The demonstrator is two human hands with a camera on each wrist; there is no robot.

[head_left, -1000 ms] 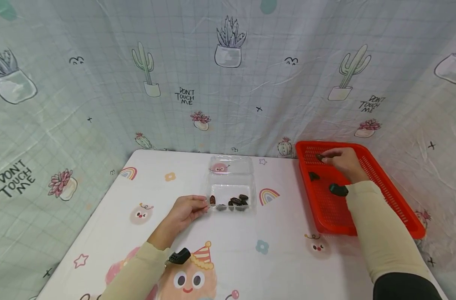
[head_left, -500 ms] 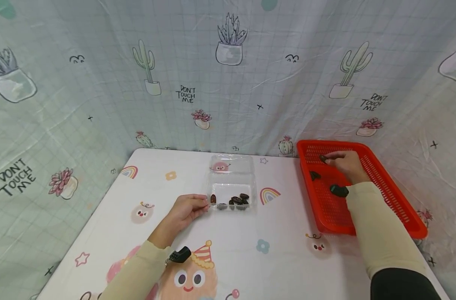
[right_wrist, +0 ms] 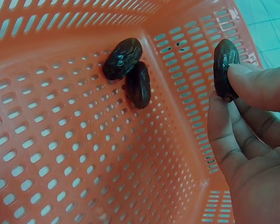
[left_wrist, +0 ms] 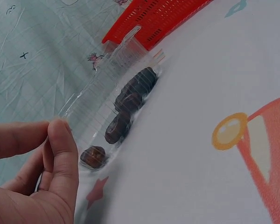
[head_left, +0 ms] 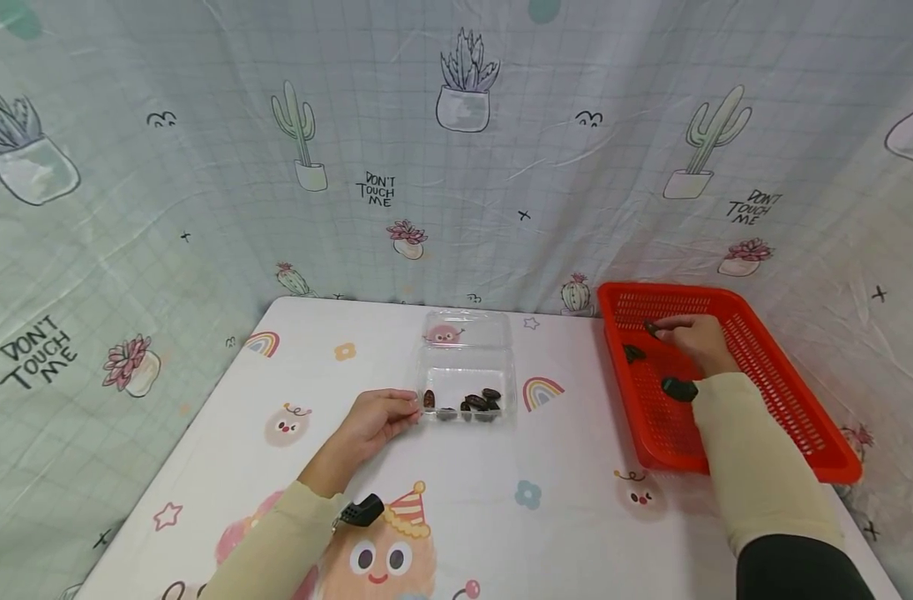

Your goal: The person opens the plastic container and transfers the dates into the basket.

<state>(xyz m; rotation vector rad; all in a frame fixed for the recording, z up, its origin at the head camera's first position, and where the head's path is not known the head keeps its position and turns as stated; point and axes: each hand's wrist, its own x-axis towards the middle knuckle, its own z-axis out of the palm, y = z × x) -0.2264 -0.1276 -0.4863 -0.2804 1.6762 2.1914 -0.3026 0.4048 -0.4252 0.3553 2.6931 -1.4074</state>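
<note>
My right hand (head_left: 698,340) is over the red basket (head_left: 651,433), pinching a dark brown date (right_wrist: 225,70) between thumb and fingers. Two more dates (right_wrist: 139,85) lie against each other on the basket floor in the right wrist view. At the middle of the table stands a clear plastic box (head_left: 456,379) with its lid (head_left: 475,327) folded back. My left hand (head_left: 377,421) pinches the box's near left corner between thumb and forefinger. Inside, several dates (head_left: 477,402) are grouped at the front right, and one reddish-brown date (head_left: 429,399) sits alone at the left.
The white table (head_left: 576,533) carries printed cartoon figures. Behind it and along the sides hangs a pale cloth (head_left: 471,217) with cactus drawings. The basket's raised, slotted rim (head_left: 794,400) reaches close to the cloth on the right.
My right hand has drawn slightly toward me with the date still between its fingers. The left hand stays at the box corner.
</note>
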